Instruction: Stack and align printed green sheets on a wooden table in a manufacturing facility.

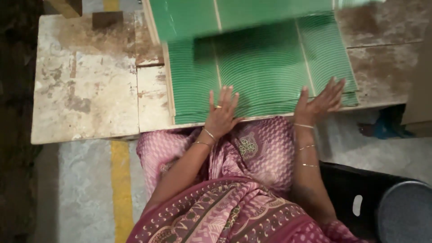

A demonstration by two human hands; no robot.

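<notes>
There is one view only, from the camera on my head, so nothing is shared with a second view. It looks almost straight down over my chest and lap, with my forearms running up from the bottom edge toward the middle of the picture. The worn table [85, 85] fills the upper half, its near edge crossing just above the centre. The green sheets [261, 67] lie near the top, cut off by the upper border and blurred there. My left hand [221, 114] and right hand [320, 102] sit close to the centre, near enough to show the fingers plainly. Floor with a yellow stripe [121, 189] shows lower left.
</notes>
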